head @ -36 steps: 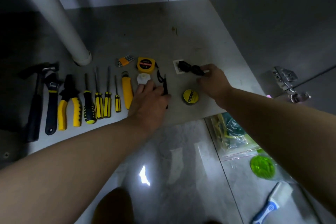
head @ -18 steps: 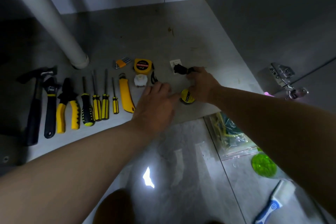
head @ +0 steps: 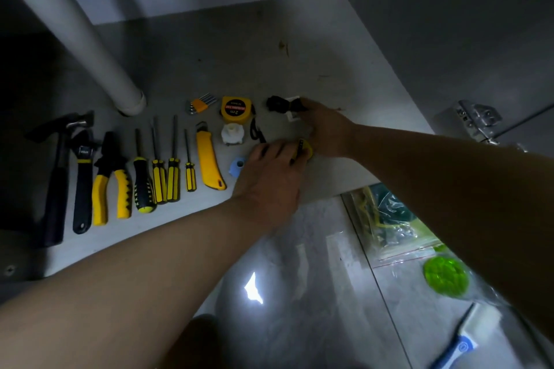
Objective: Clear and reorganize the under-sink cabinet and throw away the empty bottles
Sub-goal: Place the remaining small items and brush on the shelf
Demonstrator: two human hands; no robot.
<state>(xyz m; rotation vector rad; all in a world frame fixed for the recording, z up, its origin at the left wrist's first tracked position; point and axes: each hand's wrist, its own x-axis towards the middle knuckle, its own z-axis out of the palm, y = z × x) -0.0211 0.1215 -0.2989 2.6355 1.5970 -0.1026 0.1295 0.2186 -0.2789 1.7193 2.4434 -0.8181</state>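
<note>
Glossy grey floor tile (head: 302,252) lies nearest, with a clear zip bag (head: 389,228) of green and yellow bits, a bright green disc (head: 445,275) and a blue-and-white handled tool (head: 461,344) set out on it at the right, probably pulled out of the way during sorting. Past the tile is the front edge of the under-sink cabinet (head: 269,54), which fills the upper half of the view; no bottles show. Both bare arms reach over that front edge. The left hand (head: 269,177) curls its fingers onto a small yellow roll (head: 306,147), tipped up on its side, and seems to grip it for placing. Just beyond, the right hand (head: 328,132) reaches a black cable bundle (head: 278,103); whether it pinches the bundle I cannot tell. Tools lie side by side along the front edge, handles toward the viewer, likely so each is easy to find: from the left a hammer (head: 60,177), an adjustable wrench (head: 82,186), yellow-handled pliers (head: 111,186), four screwdrivers (head: 159,174) and a yellow utility knife (head: 208,162). Behind them sit hex keys (head: 201,105), a yellow tape measure (head: 235,109), a white plastic fitting (head: 231,135) and a small blue piece (head: 236,166). The cabinet floor is dull grey and scuffed, with small brown marks. A white drain pipe (head: 90,39) slants down at the back left, and a metal hinge (head: 476,121) is on the right wall.
</note>
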